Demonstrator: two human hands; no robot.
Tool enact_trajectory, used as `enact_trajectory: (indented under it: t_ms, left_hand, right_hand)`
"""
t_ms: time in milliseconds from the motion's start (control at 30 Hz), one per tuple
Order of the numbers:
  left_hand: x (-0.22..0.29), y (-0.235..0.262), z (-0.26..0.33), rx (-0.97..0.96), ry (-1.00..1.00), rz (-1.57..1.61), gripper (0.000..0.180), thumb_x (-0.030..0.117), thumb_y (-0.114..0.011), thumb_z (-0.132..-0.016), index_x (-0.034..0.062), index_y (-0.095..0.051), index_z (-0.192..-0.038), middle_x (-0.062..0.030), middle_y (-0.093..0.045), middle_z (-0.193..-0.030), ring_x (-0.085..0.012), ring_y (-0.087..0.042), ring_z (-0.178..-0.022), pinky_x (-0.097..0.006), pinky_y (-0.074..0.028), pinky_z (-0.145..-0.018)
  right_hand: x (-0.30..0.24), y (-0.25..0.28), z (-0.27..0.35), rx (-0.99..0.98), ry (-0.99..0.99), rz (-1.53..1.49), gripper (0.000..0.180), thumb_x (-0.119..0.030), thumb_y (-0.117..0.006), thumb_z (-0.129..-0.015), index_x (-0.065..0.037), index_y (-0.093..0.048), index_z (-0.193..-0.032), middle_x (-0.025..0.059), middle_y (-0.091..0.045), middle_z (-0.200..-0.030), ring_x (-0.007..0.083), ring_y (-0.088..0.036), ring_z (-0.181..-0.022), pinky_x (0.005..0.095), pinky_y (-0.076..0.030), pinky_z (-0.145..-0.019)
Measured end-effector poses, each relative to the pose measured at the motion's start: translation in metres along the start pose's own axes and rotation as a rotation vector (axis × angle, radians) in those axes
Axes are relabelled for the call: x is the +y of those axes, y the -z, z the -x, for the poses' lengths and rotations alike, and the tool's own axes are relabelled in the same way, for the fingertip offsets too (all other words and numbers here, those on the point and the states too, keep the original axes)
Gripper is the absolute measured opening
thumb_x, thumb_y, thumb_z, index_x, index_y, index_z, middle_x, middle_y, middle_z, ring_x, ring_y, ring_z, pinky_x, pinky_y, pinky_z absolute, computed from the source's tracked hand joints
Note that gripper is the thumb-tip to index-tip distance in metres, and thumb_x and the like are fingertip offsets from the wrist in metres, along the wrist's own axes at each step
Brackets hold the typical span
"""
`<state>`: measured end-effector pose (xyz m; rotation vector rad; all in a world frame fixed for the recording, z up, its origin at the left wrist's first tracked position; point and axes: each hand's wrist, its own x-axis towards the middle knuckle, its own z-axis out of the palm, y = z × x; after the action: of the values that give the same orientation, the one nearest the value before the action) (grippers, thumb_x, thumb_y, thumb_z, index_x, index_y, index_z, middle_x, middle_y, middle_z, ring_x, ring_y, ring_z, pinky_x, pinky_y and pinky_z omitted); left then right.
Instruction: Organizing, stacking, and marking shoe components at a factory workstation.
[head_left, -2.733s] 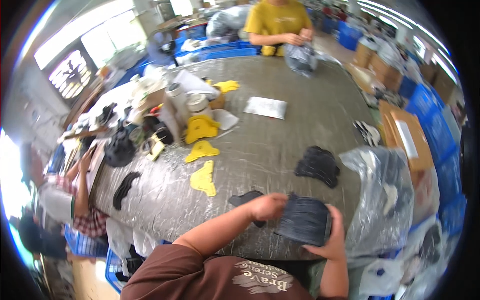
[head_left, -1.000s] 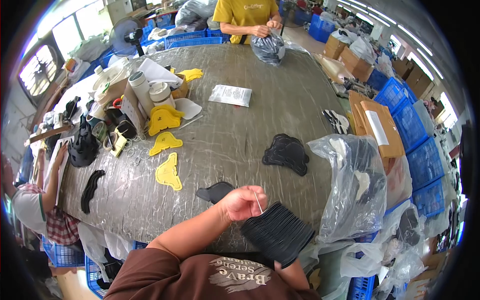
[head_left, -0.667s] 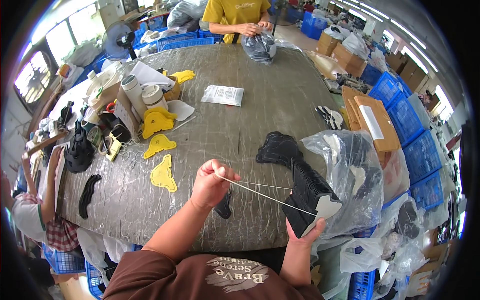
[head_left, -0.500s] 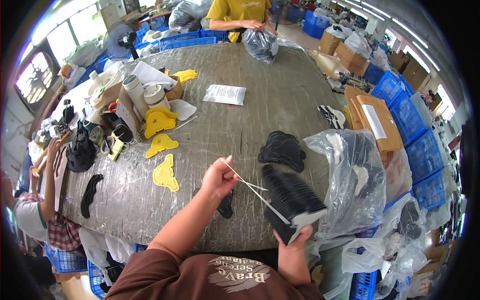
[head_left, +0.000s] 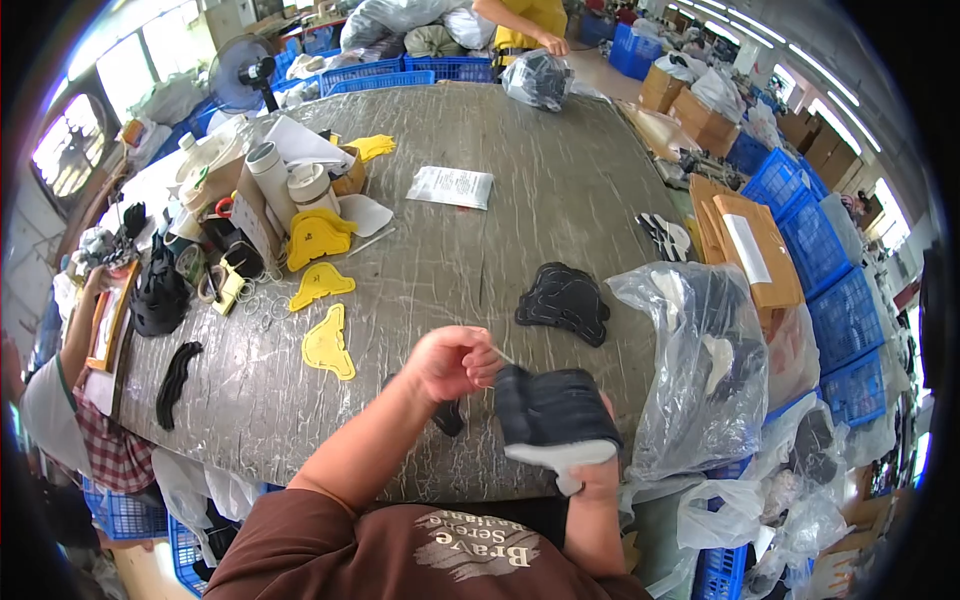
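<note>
My right hand (head_left: pixel 597 478) grips from below a thick stack of black flat pieces (head_left: pixel 555 410) with a white edge, held over the near edge of the grey table (head_left: pixel 520 240). My left hand (head_left: pixel 452 362) sits just left of the stack, its fingers pinched on a thin pale band (head_left: pixel 503 355) that runs to the stack's top. A single black piece (head_left: pixel 448 415) lies on the table under my left hand. Another pile of black pieces (head_left: pixel 565 300) rests farther out.
Yellow cut-out shapes (head_left: pixel 328 343) lie to the left, with rolls, cartons and clutter (head_left: pixel 270 200) behind them. A clear plastic bag (head_left: pixel 700 370) bulges at the right edge beside cardboard boxes (head_left: pixel 750 245) and blue crates (head_left: pixel 830 300). Another person (head_left: pixel 520 15) works at the far end.
My left hand had stretched the thin band out to the left of the stack; it has now come back against the stack. The stack has been tipped up on edge in my right hand.
</note>
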<state>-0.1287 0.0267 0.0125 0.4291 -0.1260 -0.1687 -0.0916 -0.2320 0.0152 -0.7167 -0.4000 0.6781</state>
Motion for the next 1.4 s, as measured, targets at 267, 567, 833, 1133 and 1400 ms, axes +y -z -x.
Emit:
enact_trajectory:
  t_ms: [267, 567, 833, 1133, 1400]
  left_hand:
    - [-0.017, -0.021, -0.001, 0.164, 0.011, -0.935, 0.058, 0.002, -0.083, -0.065, -0.0020, -0.059, -0.118, 0.0073, -0.050, -0.078, -0.0048, -0.049, -0.075, -0.024, -0.045, -0.071]
    - [-0.047, -0.025, -0.033, 0.801, -0.088, -1.507, 0.048, 0.002, -0.068, -0.075, 0.0015, -0.055, -0.121, -0.0033, -0.062, -0.075, -0.0114, -0.059, -0.072, -0.026, -0.048, -0.065]
    - [-0.101, -0.006, -0.027, 0.594, -0.440, -1.493, 0.029, 0.001, -0.064, -0.079, -0.0001, -0.059, -0.108, -0.0166, -0.064, -0.101, -0.0272, -0.064, -0.098, -0.035, -0.049, -0.086]
    - [-0.122, -0.087, -0.060, -0.129, -0.647, -1.826, 0.021, -0.004, -0.067, -0.070, 0.0012, -0.061, -0.089, -0.0153, -0.061, -0.093, -0.0348, -0.059, -0.086, -0.041, -0.051, -0.075]
    - [-0.227, -0.099, -0.139, -0.268, -0.050, -2.260, 0.039, 0.025, -0.070, -0.077, -0.0004, -0.059, -0.104, -0.0192, -0.057, -0.104, -0.0377, -0.054, -0.103, -0.041, -0.048, -0.088]
  right_hand:
    - [0.003, 0.000, -0.022, 0.292, 0.377, 0.890, 0.097, -0.009, -0.084, -0.052, -0.002, -0.032, -0.133, 0.0157, -0.047, -0.124, 0.0279, -0.051, -0.115, 0.0418, -0.040, -0.099]
    - [0.027, 0.014, -0.041, 0.605, 0.432, 1.218, 0.094, -0.013, -0.087, -0.049, -0.001, -0.038, -0.129, 0.0201, -0.054, -0.116, 0.0368, -0.055, -0.106, 0.0461, -0.041, -0.094]
    - [0.025, 0.027, -0.039, 0.738, 0.462, 1.334, 0.091, -0.016, -0.086, -0.051, 0.000, -0.039, -0.128, 0.0196, -0.059, -0.110, 0.0351, -0.060, -0.101, 0.0432, -0.046, -0.089]
    - [-0.072, 0.039, 0.076, 0.358, 0.572, -0.026, 0.107, -0.010, -0.079, -0.052, -0.001, -0.026, -0.145, 0.0187, -0.041, -0.141, 0.0338, -0.041, -0.130, 0.0475, -0.033, -0.108]
    - [-0.113, 0.082, 0.172, 0.363, 0.787, 0.087, 0.081, -0.036, -0.067, -0.077, -0.002, -0.032, -0.141, 0.0199, -0.043, -0.139, 0.0382, -0.047, -0.123, 0.0501, -0.037, -0.106]
